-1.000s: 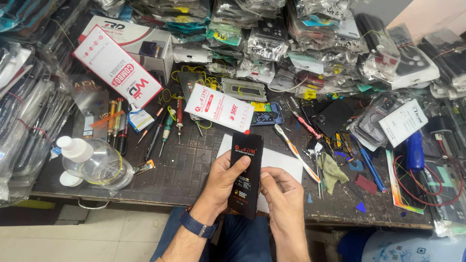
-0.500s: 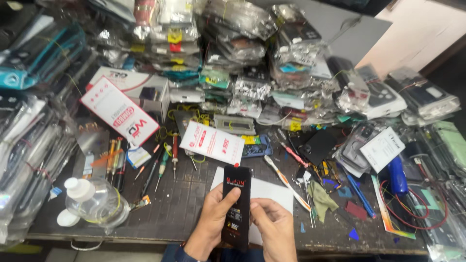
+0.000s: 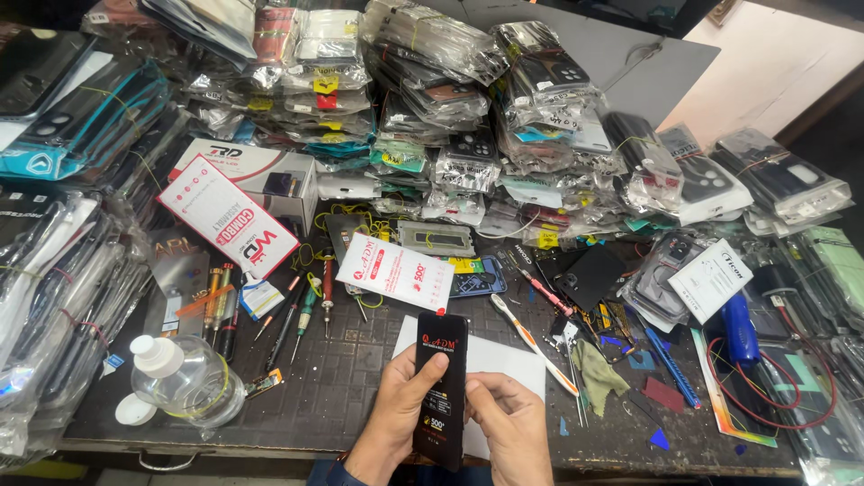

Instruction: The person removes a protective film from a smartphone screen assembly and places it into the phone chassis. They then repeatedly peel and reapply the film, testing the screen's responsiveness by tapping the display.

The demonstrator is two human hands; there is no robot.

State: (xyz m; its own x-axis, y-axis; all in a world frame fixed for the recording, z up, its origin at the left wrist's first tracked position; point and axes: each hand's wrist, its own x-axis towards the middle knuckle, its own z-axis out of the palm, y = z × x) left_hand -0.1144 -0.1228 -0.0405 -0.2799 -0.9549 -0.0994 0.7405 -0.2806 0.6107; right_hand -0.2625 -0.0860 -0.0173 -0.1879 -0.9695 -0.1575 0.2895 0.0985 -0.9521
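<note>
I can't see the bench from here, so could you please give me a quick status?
Both hands grip black packet. Held above white sheet. Toothbrush alongside, nothing blocking.

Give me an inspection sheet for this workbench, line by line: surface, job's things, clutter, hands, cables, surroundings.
Surface: dark gridded mat, mostly covered.
Job's things: slim black packet, upright, held over a white sheet.
Clutter: screwdrivers, toothbrush, clear bottle lying on its side, white-and-red packet, red-and-white box, blue marker.
Hands: left hand grips the packet's left edge, thumb on its front; right hand touches its right edge.
Cables: red wire looped at right.
Surroundings: bagged phone cases stacked behind and at both sides.
</note>
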